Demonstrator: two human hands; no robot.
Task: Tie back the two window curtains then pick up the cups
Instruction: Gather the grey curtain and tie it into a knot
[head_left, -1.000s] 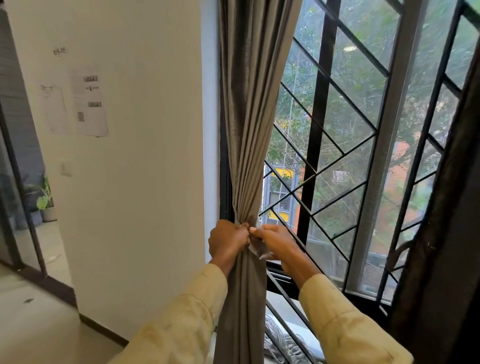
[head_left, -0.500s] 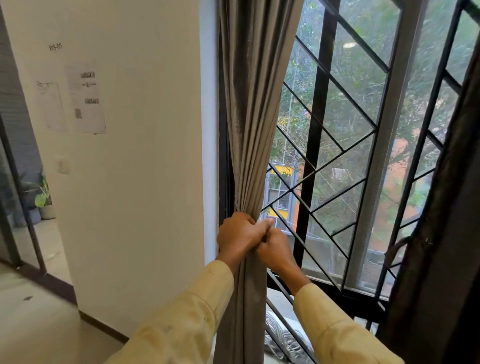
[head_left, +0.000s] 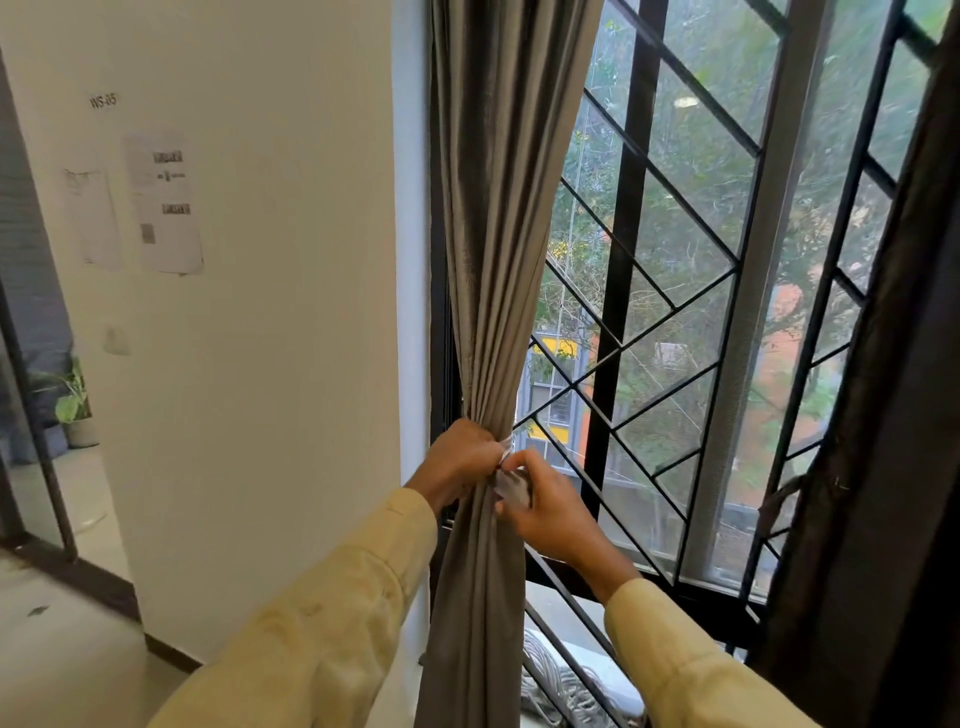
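Observation:
The left grey-brown curtain (head_left: 498, 260) hangs gathered into a narrow bundle at the window's left edge. My left hand (head_left: 460, 460) is clenched around the bundle at its pinched waist. My right hand (head_left: 545, 506) sits just right of it, fingers pinching a pale tie-back strip (head_left: 511, 486) that wraps the bundle. The right dark curtain (head_left: 893, 415) hangs loose along the right edge, with a thin tie-back loop (head_left: 779, 501) dangling at its side. No cups are in view.
A black diagonal window grille (head_left: 649, 322) stands behind the curtain. A white wall (head_left: 270, 312) with taped papers (head_left: 163, 202) is at left, and a doorway with a potted plant (head_left: 72, 405) beyond. Coiled cable (head_left: 561, 680) lies on the sill below.
My hands were pressed together on the bundle half a second ago; now the right hand has drawn slightly right and down, showing the pale tie strip between its fingers.

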